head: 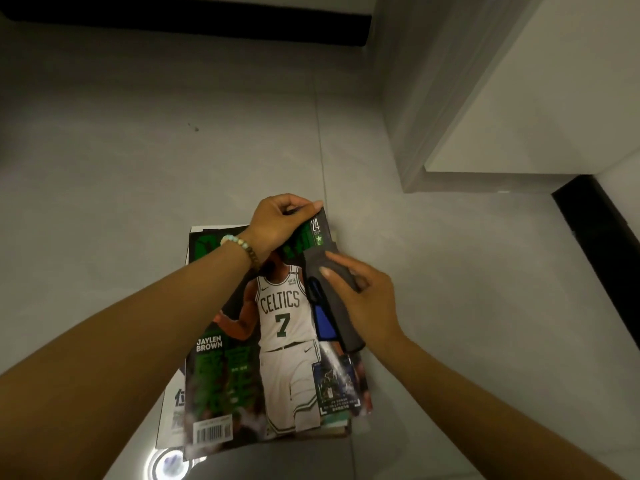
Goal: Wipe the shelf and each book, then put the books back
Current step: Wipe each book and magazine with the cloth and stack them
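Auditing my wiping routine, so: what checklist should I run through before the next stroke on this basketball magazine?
1. Grip: left hand grips the Celtics magazine at its top edge: ok.
2. Tool: right hand holds the grey cloth: ok.
3. Contact: grey cloth lies on the cover's right edge: ok.
4. Support: Celtics magazine sits over the stack of magazines on the floor: ok.
5. Dust left on the cover: cannot tell.
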A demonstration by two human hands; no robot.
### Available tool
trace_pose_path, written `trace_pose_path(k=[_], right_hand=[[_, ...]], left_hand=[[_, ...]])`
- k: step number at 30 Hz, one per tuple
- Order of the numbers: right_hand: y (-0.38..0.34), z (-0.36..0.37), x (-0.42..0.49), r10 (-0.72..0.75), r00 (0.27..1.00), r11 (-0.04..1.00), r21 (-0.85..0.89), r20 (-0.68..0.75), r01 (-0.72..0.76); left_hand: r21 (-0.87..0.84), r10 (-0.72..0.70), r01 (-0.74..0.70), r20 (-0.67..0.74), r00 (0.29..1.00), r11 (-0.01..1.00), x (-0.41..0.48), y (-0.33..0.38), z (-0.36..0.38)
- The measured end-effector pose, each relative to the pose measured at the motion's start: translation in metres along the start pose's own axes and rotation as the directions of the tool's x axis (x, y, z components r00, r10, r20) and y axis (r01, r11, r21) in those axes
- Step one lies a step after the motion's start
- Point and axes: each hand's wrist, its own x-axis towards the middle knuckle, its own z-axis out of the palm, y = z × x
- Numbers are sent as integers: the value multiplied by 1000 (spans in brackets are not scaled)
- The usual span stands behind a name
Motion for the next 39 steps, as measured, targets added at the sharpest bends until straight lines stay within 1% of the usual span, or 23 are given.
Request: trace_pose_path(k=[3,7,8,9,10,12,13,14,16,18,20,22,23,25,28,31,32,34,36,37,39], right_hand=[[-2,7,2,40,999,998,59,-34,-38],[12,-4,-46,42,999,999,-30,-17,-43],[15,-8,-59,69,997,997,-27,-18,-70],[17,-11,-69,100,995,995,-5,-23,-100],[19,-14,-74,122,992,993,11,-29,-121],[20,-17,-71,143,989,990,19,-29,-143],[19,-17,-66,155,987,988,33,-35,-154],[18,-17,-58,164,985,985,57,-49,-161],[15,-17,-42,170,983,980,113,-71,-161],[12,-18,-30,161,985,981,121,-63,-152],[11,-20,-24,166,986,979,127,-23,-162],[13,-24,-27,181,983,977,107,24,-183],[15,-25,-31,183,982,979,81,38,-185],[17,-29,-42,183,982,982,38,57,-185],[20,-38,-62,224,972,974,1,71,-225],[23,-51,-86,306,948,948,62,89,-312],[22,-54,-91,334,939,936,91,88,-341],[19,-57,-93,390,918,904,156,79,-398],[8,-56,-87,424,903,882,196,63,-428],[2,-55,-83,422,905,883,200,58,-424],[-12,-53,-76,371,926,907,189,71,-378]], left_hand=[[34,36,-35,-54,998,999,-2,2,0],[27,15,-12,-96,995,1000,-3,-1,-5],[55,29,-23,-109,994,998,-3,-3,-6],[122,62,-48,-116,991,991,-2,-6,-6],[240,115,-88,-104,988,967,-3,-9,-6],[519,195,-158,-17,981,840,-11,-18,-3],[607,214,-182,19,977,774,-20,-23,1],[648,234,-206,44,971,733,-31,-30,6],[665,289,-270,83,954,697,-59,-42,14],[690,313,-324,147,938,647,-82,-56,16],[760,269,-338,221,938,555,-95,-66,15],[840,221,-331,258,941,430,-98,-71,17],[865,209,-318,253,945,388,-98,-72,19],[889,206,-296,235,950,350,-95,-72,23],[880,176,-298,249,952,369,-94,-70,23],[882,155,-301,261,953,363,-95,-68,23],[876,159,-297,255,954,381,-95,-67,23],[844,154,-286,243,958,453,-95,-64,24],[785,101,-242,225,969,570,-97,-56,22],[771,63,-200,204,977,605,-97,-50,22],[773,-18,-92,133,991,628,-98,-34,22]])
